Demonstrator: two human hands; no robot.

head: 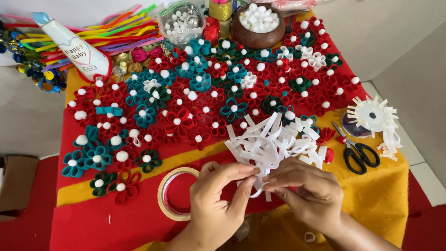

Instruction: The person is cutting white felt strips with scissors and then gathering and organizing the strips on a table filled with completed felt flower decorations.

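While the table is covered with a red and yellow cloth (381, 195), lots of small things sit on top of it. Far on the left lies a bunch of bright fuzzy bendy sticks (111, 28), with a white squeeze bottle with a blue tip (74, 46) lying on them. Next to that come many little red and teal felt flowers with white fluffy balls in the middle (186, 102), spread over most of the cloth. Near the front edge lies a round roll of clear tape (174, 195), just beside the left hand (216, 200).

That left hand has its thumb and fingers pinched tight on a thin white paper strip bent into a loop (257, 186). The right hand (309, 193) pinches the same strip from the other side, fingertips almost touching the left ones. The strip sits in the middle front, just under a messy pile of white paper strips (274, 142).

At the back is a round brown bowl full of white fluffy balls (258, 23). To the right lie black-handled scissors (357, 151). Beside them rests a white paper wheel with spiky strips (371, 114).
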